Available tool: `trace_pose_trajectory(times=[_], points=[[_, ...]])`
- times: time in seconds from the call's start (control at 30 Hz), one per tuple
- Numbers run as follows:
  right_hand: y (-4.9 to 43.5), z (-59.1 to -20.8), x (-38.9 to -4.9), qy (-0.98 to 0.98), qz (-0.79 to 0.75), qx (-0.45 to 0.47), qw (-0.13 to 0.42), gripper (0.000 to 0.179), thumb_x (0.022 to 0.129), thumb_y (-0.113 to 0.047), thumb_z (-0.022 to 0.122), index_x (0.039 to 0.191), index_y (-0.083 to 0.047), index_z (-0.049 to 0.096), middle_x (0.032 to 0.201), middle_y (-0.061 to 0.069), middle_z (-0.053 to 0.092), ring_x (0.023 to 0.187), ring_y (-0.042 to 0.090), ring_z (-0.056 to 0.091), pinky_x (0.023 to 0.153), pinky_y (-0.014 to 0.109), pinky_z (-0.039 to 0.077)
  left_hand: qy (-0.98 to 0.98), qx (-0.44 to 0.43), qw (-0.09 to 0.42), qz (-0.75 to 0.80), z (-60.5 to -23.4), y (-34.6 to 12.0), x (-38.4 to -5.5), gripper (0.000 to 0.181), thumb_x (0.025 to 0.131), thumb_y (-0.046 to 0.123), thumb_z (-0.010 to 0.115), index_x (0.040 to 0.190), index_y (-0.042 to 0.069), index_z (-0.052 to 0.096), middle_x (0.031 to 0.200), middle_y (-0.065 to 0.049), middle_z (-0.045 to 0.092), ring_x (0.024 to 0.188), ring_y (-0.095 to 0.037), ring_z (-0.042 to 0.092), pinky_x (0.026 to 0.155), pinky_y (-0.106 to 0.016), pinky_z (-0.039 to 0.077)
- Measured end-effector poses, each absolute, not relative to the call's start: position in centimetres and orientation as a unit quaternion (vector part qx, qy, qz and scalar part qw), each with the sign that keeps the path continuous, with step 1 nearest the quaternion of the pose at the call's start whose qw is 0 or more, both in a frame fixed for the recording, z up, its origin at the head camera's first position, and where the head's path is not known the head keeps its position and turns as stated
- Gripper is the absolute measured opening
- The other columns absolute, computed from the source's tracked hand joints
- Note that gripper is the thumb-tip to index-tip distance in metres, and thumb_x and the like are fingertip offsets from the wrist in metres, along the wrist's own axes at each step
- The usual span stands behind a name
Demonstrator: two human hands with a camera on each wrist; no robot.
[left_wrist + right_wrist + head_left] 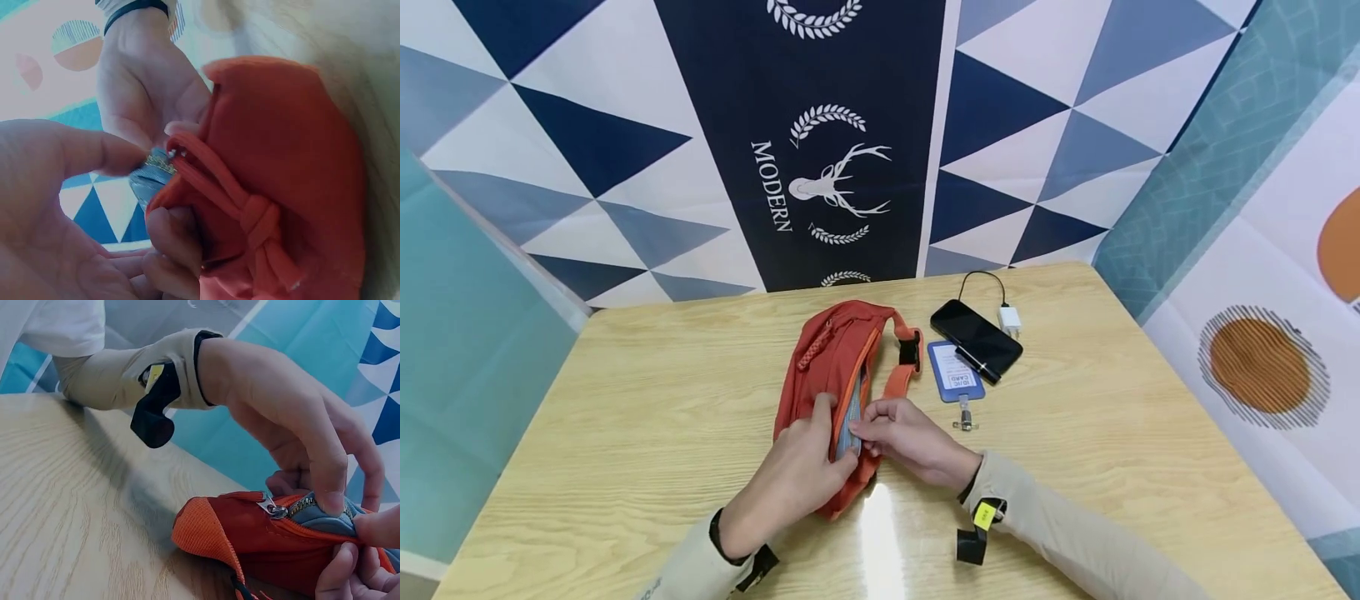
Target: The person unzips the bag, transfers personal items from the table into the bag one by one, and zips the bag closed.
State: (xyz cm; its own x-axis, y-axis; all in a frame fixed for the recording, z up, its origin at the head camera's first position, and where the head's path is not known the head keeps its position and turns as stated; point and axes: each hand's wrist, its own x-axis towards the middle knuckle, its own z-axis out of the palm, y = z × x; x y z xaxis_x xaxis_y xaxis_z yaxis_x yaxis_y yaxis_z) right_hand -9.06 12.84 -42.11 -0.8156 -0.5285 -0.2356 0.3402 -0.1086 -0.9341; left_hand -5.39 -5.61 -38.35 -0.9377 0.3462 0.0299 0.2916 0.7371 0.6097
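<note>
on the surface point(647, 400), the red waist bag point(820, 367) lies centrally, far end near the back edge, wide room to its left; smartphone point(976, 329) and id card holder point(953, 367) sit just right. its orange-trimmed mouth gapes around a blue zippered pouch point(852, 412). the left hand point(805, 471) curls over the bag's lip; the right hand point(917, 442) pinches the pouch.

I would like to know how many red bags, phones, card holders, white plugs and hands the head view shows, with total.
Red bag: 1
Phone: 1
Card holder: 1
White plug: 1
Left hand and right hand: 2
Total: 6
</note>
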Motion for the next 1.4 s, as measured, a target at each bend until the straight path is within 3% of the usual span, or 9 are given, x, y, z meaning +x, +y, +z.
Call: trace_pose_trajectory(times=[0.2,0.4,0.57,0.7,0.8,0.93,1.07,1.2,1.4], points=[[12.6,-42.4,-8.9,0.616,-0.734,-0.081,0.273,0.012,0.094,-0.008,0.065,0.088,-0.001,0.058,0.081,0.003,0.059,0.069,0.012,0.053,0.065,0.022,0.046,0.931,0.201,0.012,0.303,-38.7,-5.3,-5.0,0.057,0.088,0.011,0.066,0.134,-0.007,0.039,0.06,0.002,0.049,0.044,-0.007,0.045,0.036,-0.023,0.035],[12.2,-43.0,-8.7,0.614,-0.738,-0.067,0.271,0.008,0.093,-0.004,0.063,0.087,-0.002,0.059,0.077,0.004,0.06,0.068,0.013,0.056,0.064,0.023,0.048,0.937,0.246,-0.063,0.242,-39.2,-5.3,-4.7,0.046,0.081,0.0,0.067,0.121,-0.003,0.046,0.071,0.003,0.051,0.055,-0.011,0.051,0.046,-0.025,0.039],[12.3,-42.8,-8.9,0.598,-0.754,-0.055,0.268,0.006,0.095,-0.003,0.06,0.09,0.0,0.058,0.082,0.007,0.063,0.072,0.014,0.059,0.067,0.024,0.049,0.937,0.269,-0.117,0.19,-39.1,-5.3,-4.7,0.047,0.078,-0.009,0.066,0.122,0.0,0.049,0.064,0.005,0.049,0.052,-0.01,0.047,0.047,-0.026,0.036],[12.8,-42.4,-9.1,0.594,-0.754,-0.048,0.276,0.007,0.095,-0.004,0.06,0.094,0.003,0.058,0.085,0.01,0.066,0.073,0.014,0.061,0.067,0.024,0.051,0.939,0.264,-0.155,0.155,-39.2,-5.8,-5.1,0.036,0.086,0.011,0.073,0.113,0.0,0.053,0.063,0.001,0.051,0.051,-0.013,0.048,0.047,-0.028,0.037],[13.0,-42.1,-9.3,0.6,-0.745,-0.058,0.286,0.009,0.095,-0.006,0.062,0.093,0.003,0.059,0.082,0.009,0.066,0.072,0.013,0.062,0.066,0.023,0.051,0.945,0.246,-0.162,0.139,-39.3,-6.1,-5.6,0.052,0.087,0.034,0.076,0.117,-0.003,0.056,0.077,-0.009,0.059,0.066,-0.023,0.056,0.056,-0.035,0.046],[13.1,-41.9,-9.3,0.605,-0.735,-0.078,0.296,0.011,0.094,-0.008,0.064,0.093,0.002,0.059,0.082,0.008,0.067,0.069,0.012,0.061,0.065,0.023,0.052,0.956,0.226,-0.125,0.143,-39.1,-6.5,-6.1,0.059,0.086,0.039,0.076,0.115,-0.01,0.061,0.095,-0.018,0.059,0.083,-0.03,0.056,0.067,-0.041,0.052],[12.9,-41.6,-9.0,0.627,-0.717,-0.099,0.287,0.012,0.093,-0.006,0.063,0.096,0.005,0.059,0.087,0.012,0.069,0.069,0.013,0.061,0.064,0.023,0.052,0.957,0.217,-0.093,0.17,-38.8,-6.4,-6.1,0.038,0.087,0.025,0.073,0.101,-0.009,0.064,0.089,-0.015,0.058,0.079,-0.026,0.056,0.059,-0.036,0.052],[12.6,-41.4,-8.8,0.668,-0.685,-0.129,0.259,0.013,0.095,-0.005,0.061,0.096,0.008,0.059,0.089,0.019,0.069,0.069,0.014,0.063,0.063,0.024,0.053,0.952,0.213,-0.122,0.184,-38.5,-6.2,-6.0,0.02,0.083,0.01,0.07,0.092,-0.006,0.06,0.08,-0.011,0.053,0.07,-0.023,0.052,0.054,-0.034,0.049],[12.5,-41.4,-8.5,0.686,-0.672,-0.137,0.242,0.009,0.096,-0.002,0.056,0.095,0.006,0.059,0.093,0.03,0.067,0.07,0.017,0.064,0.064,0.025,0.054,0.946,0.224,-0.165,0.166,-38.2,-6.2,-6.1,0.019,0.078,-0.004,0.071,0.087,-0.003,0.054,0.075,-0.009,0.048,0.067,-0.022,0.049,0.059,-0.033,0.048]])
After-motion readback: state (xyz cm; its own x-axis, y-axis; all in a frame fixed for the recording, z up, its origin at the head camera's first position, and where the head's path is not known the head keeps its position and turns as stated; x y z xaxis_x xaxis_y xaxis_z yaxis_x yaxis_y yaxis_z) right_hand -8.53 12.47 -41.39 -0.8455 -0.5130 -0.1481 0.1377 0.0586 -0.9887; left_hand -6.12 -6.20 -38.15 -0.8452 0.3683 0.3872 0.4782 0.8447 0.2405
